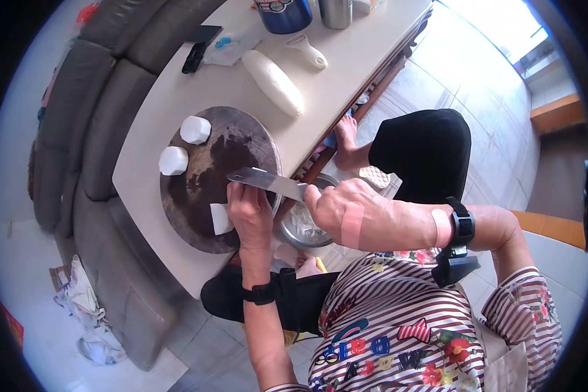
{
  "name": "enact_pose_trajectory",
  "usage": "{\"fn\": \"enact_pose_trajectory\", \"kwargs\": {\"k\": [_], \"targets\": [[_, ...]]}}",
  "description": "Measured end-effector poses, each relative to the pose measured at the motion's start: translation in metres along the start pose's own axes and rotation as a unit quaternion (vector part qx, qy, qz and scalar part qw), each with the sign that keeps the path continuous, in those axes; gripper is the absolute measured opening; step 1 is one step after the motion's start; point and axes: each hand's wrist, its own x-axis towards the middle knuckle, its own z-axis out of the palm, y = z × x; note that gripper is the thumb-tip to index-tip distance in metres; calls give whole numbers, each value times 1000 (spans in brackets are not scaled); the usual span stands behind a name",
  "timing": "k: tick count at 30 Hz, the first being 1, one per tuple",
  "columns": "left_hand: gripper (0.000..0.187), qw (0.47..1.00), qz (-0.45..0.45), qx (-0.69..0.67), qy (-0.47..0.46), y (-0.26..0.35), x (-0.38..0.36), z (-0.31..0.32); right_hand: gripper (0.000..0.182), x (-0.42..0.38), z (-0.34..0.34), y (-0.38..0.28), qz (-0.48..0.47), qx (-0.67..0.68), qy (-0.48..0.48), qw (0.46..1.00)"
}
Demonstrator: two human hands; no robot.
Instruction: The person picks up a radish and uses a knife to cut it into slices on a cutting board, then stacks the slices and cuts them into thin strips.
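From my end of the feed I've got the right hand (343, 209) a bit right of centre, closed around the handle of a cleaver (262, 178), with its blade sticking out toward the left over the edge of a round wooden chopping board (209, 176). The left hand (247, 212) is just below the blade, fingers bunched up narrow with the tips right by the steel, but I can't tell if they're pinching anything. One cut chunk of white radish (221, 219) is right beside that hand and partly hidden by it, and two more chunks, an upper one (195, 130) and a lower one (174, 161), are near the board's upper left edge. The long peeled white radish (272, 83) is lying on the pale table (147, 140) at upper centre, with a white peeler (307, 51) near it, plus a crumpled plastic bag (232, 49) off to the left. Up at the top edge there's a blue container (283, 16) and a steel tumbler (336, 13), and below the table's edge, around mid-frame, a metal basin (296, 238) partly covered by the right hand
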Motion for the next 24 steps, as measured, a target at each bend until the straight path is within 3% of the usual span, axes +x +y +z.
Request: {"fn": "enact_pose_trajectory", "kwargs": {"k": [3,5,14,16,24], "targets": [[21,1000,-4,-3,-7,0,0,-3,20,10,8,7,-30,17,32,999],[20,998,-31,-19,-45,1,-1,-6,16,22,15,16,-155,2,167,974],[23,1000,12,-12,-26,7,-3,-10,16,36,31,9,-108,-8,165,980],[23,1000,19,-5,-20,4,-5,-8,17,27,25,1,-29,-4,81,996],[25,1000,20,1,-22,3,-5,-8,21,28,20,-3,-37,-26,64,997]]}}
